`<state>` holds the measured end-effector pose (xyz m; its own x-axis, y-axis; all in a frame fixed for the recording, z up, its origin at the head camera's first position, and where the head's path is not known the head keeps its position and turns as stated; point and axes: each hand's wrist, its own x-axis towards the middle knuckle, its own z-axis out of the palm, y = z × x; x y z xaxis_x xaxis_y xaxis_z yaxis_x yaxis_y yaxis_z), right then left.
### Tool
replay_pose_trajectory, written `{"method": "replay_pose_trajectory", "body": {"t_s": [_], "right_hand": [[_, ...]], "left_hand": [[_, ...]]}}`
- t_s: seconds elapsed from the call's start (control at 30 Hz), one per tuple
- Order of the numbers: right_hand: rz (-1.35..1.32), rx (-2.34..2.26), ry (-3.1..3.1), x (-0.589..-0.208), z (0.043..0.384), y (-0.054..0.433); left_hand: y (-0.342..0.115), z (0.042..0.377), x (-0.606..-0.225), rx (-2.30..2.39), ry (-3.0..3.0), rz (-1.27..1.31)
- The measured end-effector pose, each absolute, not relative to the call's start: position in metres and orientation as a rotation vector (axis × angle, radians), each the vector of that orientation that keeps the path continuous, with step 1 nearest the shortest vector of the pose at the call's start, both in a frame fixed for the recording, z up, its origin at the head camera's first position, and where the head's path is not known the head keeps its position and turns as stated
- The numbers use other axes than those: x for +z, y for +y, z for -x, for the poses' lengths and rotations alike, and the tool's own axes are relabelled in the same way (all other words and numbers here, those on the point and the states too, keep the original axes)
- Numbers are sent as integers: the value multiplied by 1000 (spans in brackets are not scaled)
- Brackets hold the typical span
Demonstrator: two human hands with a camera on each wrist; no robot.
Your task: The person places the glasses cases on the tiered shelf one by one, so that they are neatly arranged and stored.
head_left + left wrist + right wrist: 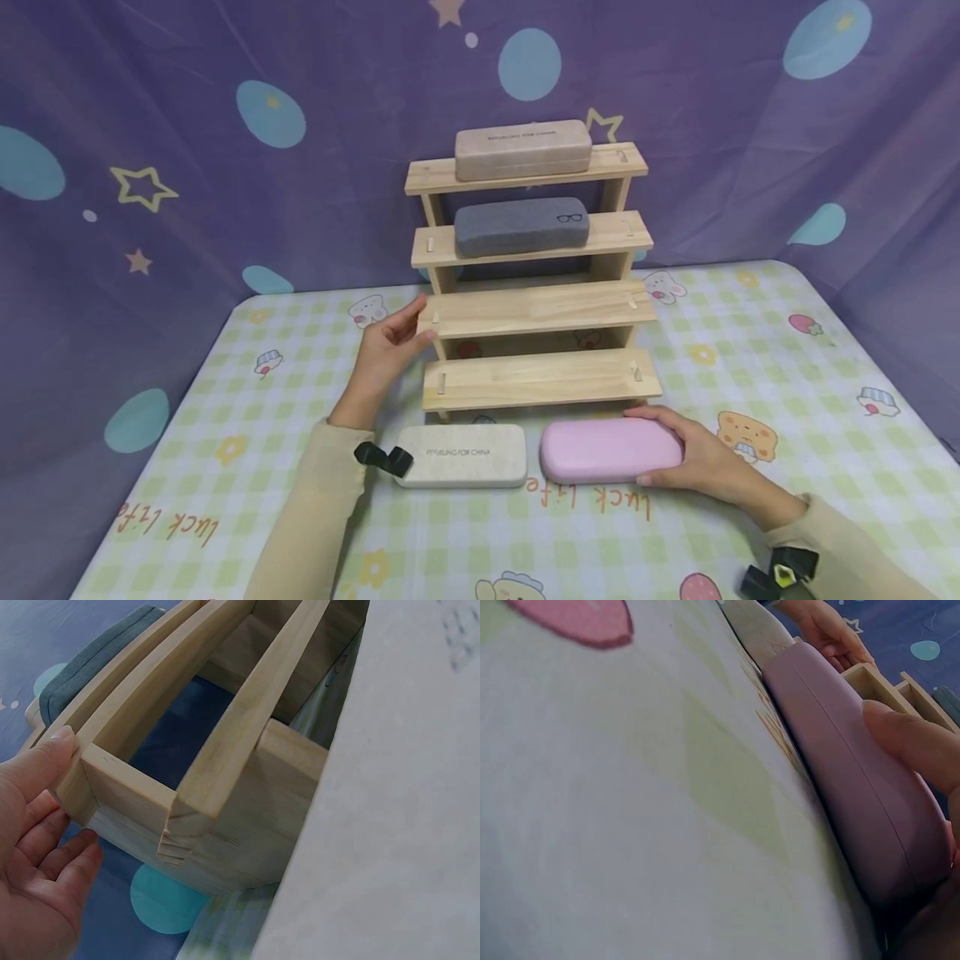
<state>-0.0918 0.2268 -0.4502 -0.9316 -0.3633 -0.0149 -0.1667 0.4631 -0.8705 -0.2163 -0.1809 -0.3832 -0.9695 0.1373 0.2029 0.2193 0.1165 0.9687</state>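
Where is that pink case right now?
In the head view, the pink case lies on the checked tablecloth, right of the pale case, in front of the rack's lowest shelf, its right end in the right grip.

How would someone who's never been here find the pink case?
Find the stepped wooden rack. Just in front of its lowest shelf, the right hand holds the pink case. It's plain on top, while the pale case beside it has lettering.

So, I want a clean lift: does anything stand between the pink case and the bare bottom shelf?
Nothing visible does. The bottom shelf is just beyond the pink case; the pale case lies to its left, outside that path.
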Motion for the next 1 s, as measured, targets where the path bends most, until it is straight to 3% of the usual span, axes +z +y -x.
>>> {"method": "replay_pose_trajectory", "body": {"t_s": [1.0], "right_hand": [[447, -1417, 2567, -449, 93, 229]], "left_hand": [[-181, 216, -384, -2021, -2281, 371]]}}
